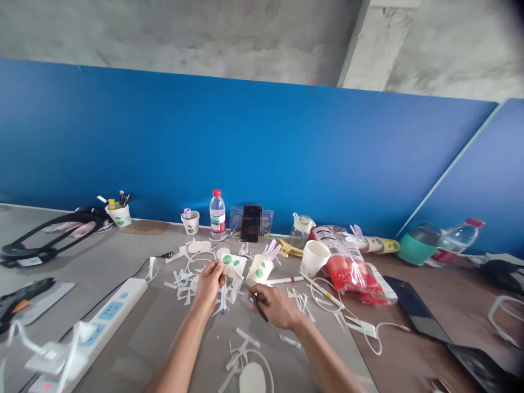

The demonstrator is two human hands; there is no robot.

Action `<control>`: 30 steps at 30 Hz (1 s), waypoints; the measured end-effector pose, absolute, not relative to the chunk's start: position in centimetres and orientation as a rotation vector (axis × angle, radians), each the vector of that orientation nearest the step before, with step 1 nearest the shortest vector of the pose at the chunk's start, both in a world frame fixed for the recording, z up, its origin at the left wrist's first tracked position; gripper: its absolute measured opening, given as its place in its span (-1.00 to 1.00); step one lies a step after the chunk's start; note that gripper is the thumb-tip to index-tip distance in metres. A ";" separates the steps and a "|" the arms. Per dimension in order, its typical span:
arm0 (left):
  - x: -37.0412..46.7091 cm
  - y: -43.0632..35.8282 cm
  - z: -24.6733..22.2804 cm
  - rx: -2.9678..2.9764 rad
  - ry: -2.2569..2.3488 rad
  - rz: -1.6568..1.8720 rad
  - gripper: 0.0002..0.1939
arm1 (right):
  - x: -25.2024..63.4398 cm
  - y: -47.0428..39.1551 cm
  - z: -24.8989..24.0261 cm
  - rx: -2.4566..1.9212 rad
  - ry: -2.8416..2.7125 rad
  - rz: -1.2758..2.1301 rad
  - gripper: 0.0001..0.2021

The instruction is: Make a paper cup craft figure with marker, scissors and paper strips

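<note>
My left hand (212,278) pinches the left edge of a white paper piece (238,263) printed with green shapes. In my right hand (270,303) are black-handled scissors (260,309), their blades pointing up and left to the paper's lower edge. Just behind my right hand stands a paper cup (261,268) with green spots and a light purple item in it. White paper scraps (186,281) lie around both hands, and a round white cutout (252,377) rests nearer to me.
A water bottle (217,218) and a small cup (190,222) stand at the back. A white cup (315,257), a glass jug (301,231) and red packages (347,262) are to the right. On the left lies a power strip (110,316) with cables.
</note>
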State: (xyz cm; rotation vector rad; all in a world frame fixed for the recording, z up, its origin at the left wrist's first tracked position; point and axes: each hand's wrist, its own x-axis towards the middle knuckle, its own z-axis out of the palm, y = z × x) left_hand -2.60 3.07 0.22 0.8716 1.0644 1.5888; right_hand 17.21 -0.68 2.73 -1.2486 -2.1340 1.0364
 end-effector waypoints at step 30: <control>-3.1 3.5 -0.2 0.933 1.082 1.590 -0.62 | 16.8 -0.9 2.5 -1.242 -2.149 1.061 -0.82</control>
